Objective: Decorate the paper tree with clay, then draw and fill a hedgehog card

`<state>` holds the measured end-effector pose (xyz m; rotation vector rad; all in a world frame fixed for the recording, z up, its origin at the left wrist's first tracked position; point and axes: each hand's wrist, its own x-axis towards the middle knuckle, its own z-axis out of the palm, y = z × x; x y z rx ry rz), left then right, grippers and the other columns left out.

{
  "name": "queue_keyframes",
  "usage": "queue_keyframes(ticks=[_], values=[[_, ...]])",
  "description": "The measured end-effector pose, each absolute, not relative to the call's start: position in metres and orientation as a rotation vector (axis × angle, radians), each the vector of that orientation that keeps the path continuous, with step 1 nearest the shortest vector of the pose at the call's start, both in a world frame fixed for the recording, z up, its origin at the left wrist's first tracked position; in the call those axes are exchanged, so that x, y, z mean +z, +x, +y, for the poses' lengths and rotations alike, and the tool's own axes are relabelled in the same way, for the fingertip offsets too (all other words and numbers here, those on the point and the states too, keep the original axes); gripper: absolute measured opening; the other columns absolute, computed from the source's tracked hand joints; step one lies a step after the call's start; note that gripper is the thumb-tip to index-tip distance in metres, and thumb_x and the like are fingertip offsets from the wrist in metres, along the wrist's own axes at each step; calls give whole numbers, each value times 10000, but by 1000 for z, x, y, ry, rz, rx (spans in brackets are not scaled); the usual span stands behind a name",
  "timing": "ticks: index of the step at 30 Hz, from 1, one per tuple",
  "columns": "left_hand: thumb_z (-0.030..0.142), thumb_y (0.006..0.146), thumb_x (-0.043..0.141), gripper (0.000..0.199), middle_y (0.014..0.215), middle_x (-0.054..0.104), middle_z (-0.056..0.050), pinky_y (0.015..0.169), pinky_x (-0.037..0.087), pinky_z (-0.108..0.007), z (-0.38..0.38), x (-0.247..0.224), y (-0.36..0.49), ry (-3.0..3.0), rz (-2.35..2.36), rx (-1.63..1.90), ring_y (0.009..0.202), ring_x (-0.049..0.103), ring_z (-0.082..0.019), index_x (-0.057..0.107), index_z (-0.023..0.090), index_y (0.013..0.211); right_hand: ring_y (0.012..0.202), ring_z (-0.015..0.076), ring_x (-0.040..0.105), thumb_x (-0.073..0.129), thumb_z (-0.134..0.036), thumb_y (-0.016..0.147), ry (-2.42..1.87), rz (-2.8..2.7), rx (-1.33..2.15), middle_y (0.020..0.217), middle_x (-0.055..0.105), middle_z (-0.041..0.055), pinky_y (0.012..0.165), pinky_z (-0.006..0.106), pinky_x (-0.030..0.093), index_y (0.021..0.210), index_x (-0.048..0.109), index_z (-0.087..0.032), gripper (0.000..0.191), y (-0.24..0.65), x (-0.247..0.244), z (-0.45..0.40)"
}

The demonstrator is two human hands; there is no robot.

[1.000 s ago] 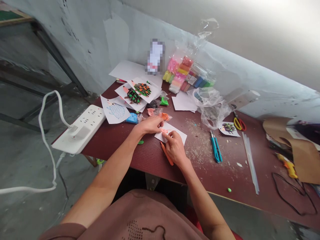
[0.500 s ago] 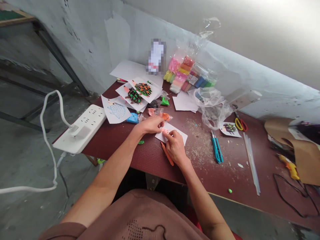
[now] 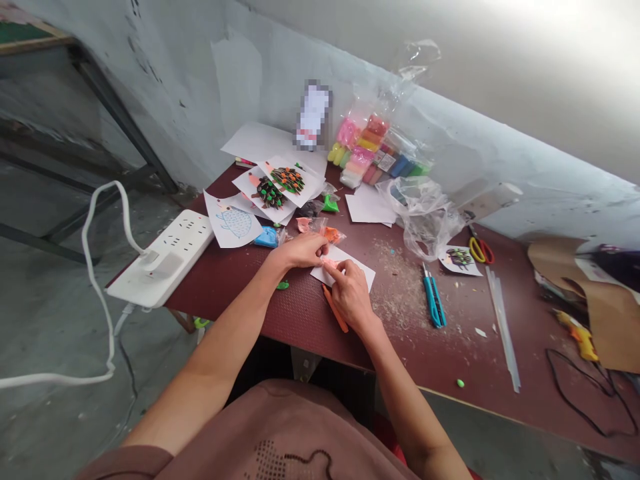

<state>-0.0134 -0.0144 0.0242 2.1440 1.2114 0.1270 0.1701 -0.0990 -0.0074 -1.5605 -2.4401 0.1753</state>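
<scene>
A small white card (image 3: 361,267) lies on the table between my hands, with a patch of pink clay (image 3: 331,263) near its left side. My left hand (image 3: 305,251) is closed at the card's left edge, its fingertips curled in by the clay; what they hold is hidden. From the right, my right hand (image 3: 353,292) reaches over the card, thumb and forefinger pinched on the clay. Partly beneath that hand rests an orange marker (image 3: 336,311). Small bags of orange clay (image 3: 332,234) and pink clay (image 3: 303,225) sit just beyond my left hand.
Hedgehog pictures (image 3: 270,193) and a blue drawing (image 3: 233,221) lie left, near a white power strip (image 3: 163,257). Bagged coloured clay (image 3: 373,150) stands at the wall. To the right are a teal cutter (image 3: 434,297), scissors (image 3: 481,251), glue sticks (image 3: 503,330) and a yellow glue gun (image 3: 580,335).
Both hands stay over the card in nearly the same place. The right fingertips have shifted very slightly at the pink clay; the view has moved a little.
</scene>
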Motion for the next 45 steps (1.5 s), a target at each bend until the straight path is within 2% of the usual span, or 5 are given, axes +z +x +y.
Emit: queue_keyframes(ticks=[17, 27, 33, 42, 45], values=[[159, 779, 610, 245, 1001, 691, -70, 759, 450, -270, -15, 25, -14, 2116, 1213, 133, 867, 620, -189, 700, 160, 1008, 853, 209, 474, 361, -139, 977, -1606, -2427, 155, 1024, 605, 106, 783, 330, 358, 1292, 697, -248, 473, 175, 2, -96], [152, 768, 616, 269, 1020, 695, -70, 769, 462, -270, -15, 25, -14, 2117, 1225, 115, 900, 634, -197, 701, 159, 1023, 827, 213, 461, 442, -255, 996, -1647, -2461, 129, 1018, 607, 111, 773, 337, 338, 1326, 673, -233, 403, 170, -1, -98], [142, 769, 616, 249, 1015, 697, -67, 750, 454, -267, -16, 27, -14, 2105, 1232, 119, 886, 629, -192, 693, 163, 1005, 842, 205, 484, 382, -125, 977, -1620, -2443, 104, 1008, 612, 95, 785, 327, 352, 1307, 695, -289, 484, 177, 3, -103], [138, 767, 610, 263, 1006, 694, -69, 754, 454, -273, -16, 28, -14, 2098, 1226, 112, 889, 631, -197, 697, 156, 1015, 826, 207, 477, 403, -117, 972, -1723, -2454, 120, 1008, 617, 108, 762, 327, 331, 1156, 747, -225, 405, 173, 9, -100], [135, 760, 614, 260, 1007, 697, -69, 748, 454, -274, -16, 27, -14, 2100, 1225, 126, 887, 631, -197, 696, 160, 1005, 847, 209, 488, 399, -102, 963, -1699, -2438, 117, 1061, 616, 114, 778, 329, 340, 1197, 737, -239, 434, 173, 8, -100]])
